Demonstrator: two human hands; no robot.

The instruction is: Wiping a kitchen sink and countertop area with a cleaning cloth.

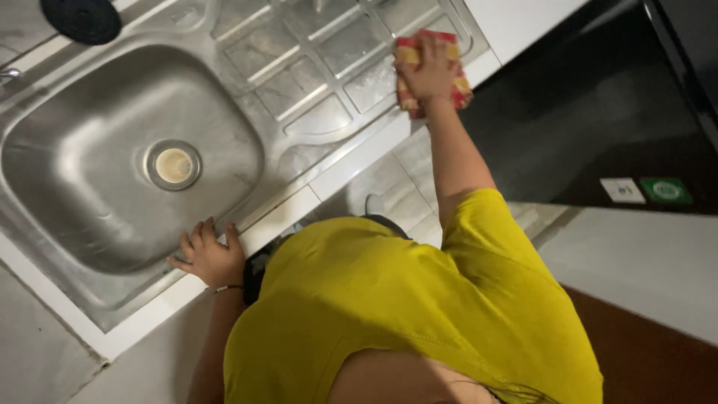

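Observation:
My right hand presses flat on a red and yellow checked cloth that lies on the ribbed steel drainboard, near its right edge. My left hand rests with fingers spread on the front rim of the steel sink, holding nothing. The sink bowl holds only a round drain strainer. My yellow shirt fills the lower middle of the view.
A black round object sits at the back rim of the sink. A tap's tip shows at the left edge. White tiled counter edging frames the sink. A dark appliance stands to the right.

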